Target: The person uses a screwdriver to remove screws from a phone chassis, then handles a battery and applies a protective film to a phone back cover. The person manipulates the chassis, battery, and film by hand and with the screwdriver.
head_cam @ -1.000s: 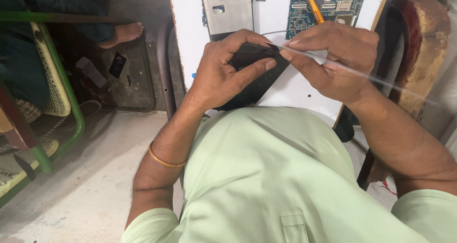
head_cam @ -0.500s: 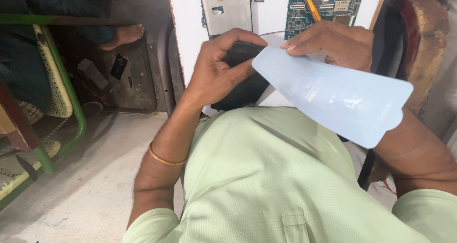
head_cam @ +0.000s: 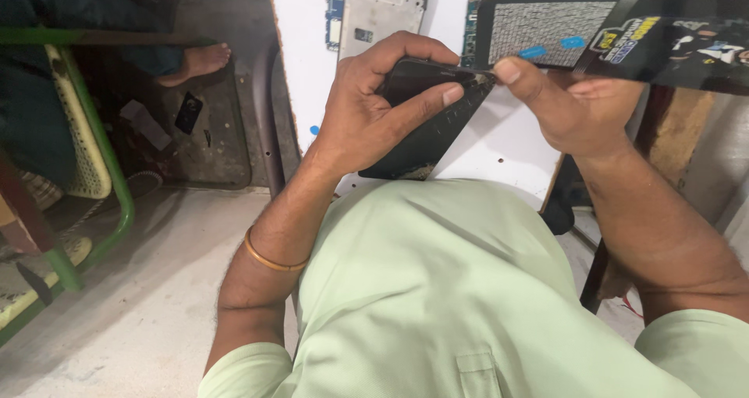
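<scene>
The left hand (head_cam: 382,109) grips a black phone (head_cam: 425,125) over the white counter (head_cam: 499,144); at its 3 o'clock, the right hand (head_cam: 569,105) pinches a dark film sheet (head_cam: 608,35).

You had one head-worn camera, looking steeply down from close range; your left hand (head_cam: 374,109) sat near centre, the white table (head_cam: 499,144) toward 12 o'clock

Light was soft and even, pretty bright on the white table (head_cam: 499,144), dimmer at left; edges looked a bit stretched, mostly sharp.
</scene>
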